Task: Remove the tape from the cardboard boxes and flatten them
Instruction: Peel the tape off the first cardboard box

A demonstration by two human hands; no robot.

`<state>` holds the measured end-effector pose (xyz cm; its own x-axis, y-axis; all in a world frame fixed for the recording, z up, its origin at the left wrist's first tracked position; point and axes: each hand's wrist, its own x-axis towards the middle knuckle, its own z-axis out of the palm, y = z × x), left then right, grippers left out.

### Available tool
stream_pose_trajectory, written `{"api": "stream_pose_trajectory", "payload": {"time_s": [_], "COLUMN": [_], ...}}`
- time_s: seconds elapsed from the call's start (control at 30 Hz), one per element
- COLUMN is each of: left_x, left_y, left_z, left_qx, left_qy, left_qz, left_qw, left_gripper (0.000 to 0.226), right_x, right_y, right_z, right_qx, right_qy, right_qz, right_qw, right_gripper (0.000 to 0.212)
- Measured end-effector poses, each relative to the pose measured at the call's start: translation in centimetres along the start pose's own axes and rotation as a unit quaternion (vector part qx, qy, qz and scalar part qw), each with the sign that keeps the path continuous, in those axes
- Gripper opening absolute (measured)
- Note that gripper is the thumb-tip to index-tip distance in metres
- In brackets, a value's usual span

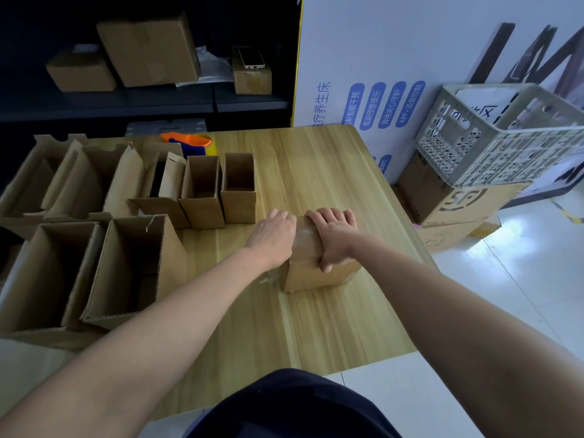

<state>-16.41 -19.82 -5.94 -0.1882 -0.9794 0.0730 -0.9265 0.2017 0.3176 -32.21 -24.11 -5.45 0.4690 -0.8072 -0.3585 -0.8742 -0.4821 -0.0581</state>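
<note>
Brown cardboard box [319, 273]; pale striped woodgrain table [316, 172]; orange-blue tape dispenser [189, 143]; grey lattice crate [493, 137].

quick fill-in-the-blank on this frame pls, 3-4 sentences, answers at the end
1. Both hands, the left hand and the right hand, rest on a small closed brown ____ box.
2. That box sits on a light ____ table.
3. The orange-handled tape dispenser lies at the table's ____ edge, behind the open boxes.
4. A white phone lies on a small box on the dark ____.

Missing words: cardboard; wooden; far; shelf
</note>
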Motion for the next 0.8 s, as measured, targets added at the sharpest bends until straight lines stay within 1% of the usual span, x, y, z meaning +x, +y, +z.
{"api": "stream_pose_trajectory", "payload": {"time_s": [0.07, 0.13, 0.23, 0.3, 0.37, 0.43, 0.5, 0.57, 0.6, 0.63, 0.67, 0.7, 0.77, 0.8], "left_x": [-0.4, -0.4, 0.4, 0.9, 1.4, 1.7, 2.0, 1.7, 1.4, 1.1, 0.8, 0.5, -0.3, -0.8], "left_y": [0.4, 0.5, -0.2, -0.2, 0.1, 0.4, 0.7, 0.8, 0.7, 0.6, 0.1, -0.5, -1.8, -2.3], "left_z": [0.3, 0.2, -0.4, -0.6, -0.5, -0.3, -0.4, -0.7, -1.1, -1.6, -2.1, -2.6, -3.1, -3.1], "left_qx": [-0.002, -0.03, -0.1, -0.136, -0.151, -0.176, -0.199, -0.262, -0.321, -0.394, -0.471, -0.547, -0.68, -0.728], "left_qy": [0.011, 0.002, -0.071, -0.102, -0.097, -0.08, -0.09, -0.112, -0.116, -0.113, -0.106, -0.095, -0.068, -0.049], "left_qz": [0.007, -0.007, -0.065, -0.099, -0.116, -0.135, -0.141, -0.137, -0.135, -0.137, -0.149, -0.169, -0.22, -0.24], "left_qw": [1.0, 1.0, 0.99, 0.98, 0.977, 0.972, 0.966, 0.949, 0.93, 0.902, 0.863, 0.814, 0.696, 0.64], "left_gripper": [0.019, 0.021, 0.023, 0.014, 0.018, 0.017, 0.019, 0.022, 0.023, 0.026, 0.028, 0.029, 0.028, 0.026], "right_x": [-0.1, -0.2, -0.3, -0.3, -0.3, -0.4, -0.4, -0.3, -0.2, -0.1, 0.0, 0.1, 0.3, 0.4], "right_y": [-0.1, -0.1, -0.1, -0.2, -0.2, -0.1, -0.1, -0.1, 0.0, 0.1, 0.2, 0.3, 0.7, 0.9], "right_z": [0.0, 0.0, 0.1, 0.1, 0.1, 0.2, 0.3, 0.4, 0.3, 0.3, 0.2, 0.2, 0.2, 0.0], "right_qx": [-0.003, -0.003, -0.007, -0.008, -0.008, -0.004, -0.006, -0.005, -0.003, 0.0, 0.004, 0.012, 0.032, 0.043], "right_qy": [0.0, 0.002, 0.002, 0.002, 0.003, 0.005, 0.007, 0.009, 0.014, 0.017, 0.019, 0.021, 0.025, 0.028], "right_qz": [0.002, 0.002, -0.003, -0.004, -0.004, -0.005, -0.005, -0.002, -0.001, 0.0, 0.0, 0.0, 0.0, 0.0], "right_qw": [1.0, 1.0, 1.0, 1.0, 1.0, 1.0, 1.0, 1.0, 1.0, 1.0, 1.0, 1.0, 0.999, 0.999], "right_gripper": [0.124, 0.124, 0.123, 0.122, 0.121, 0.121, 0.121, 0.121, 0.121, 0.121, 0.121, 0.121, 0.121, 0.12]}}
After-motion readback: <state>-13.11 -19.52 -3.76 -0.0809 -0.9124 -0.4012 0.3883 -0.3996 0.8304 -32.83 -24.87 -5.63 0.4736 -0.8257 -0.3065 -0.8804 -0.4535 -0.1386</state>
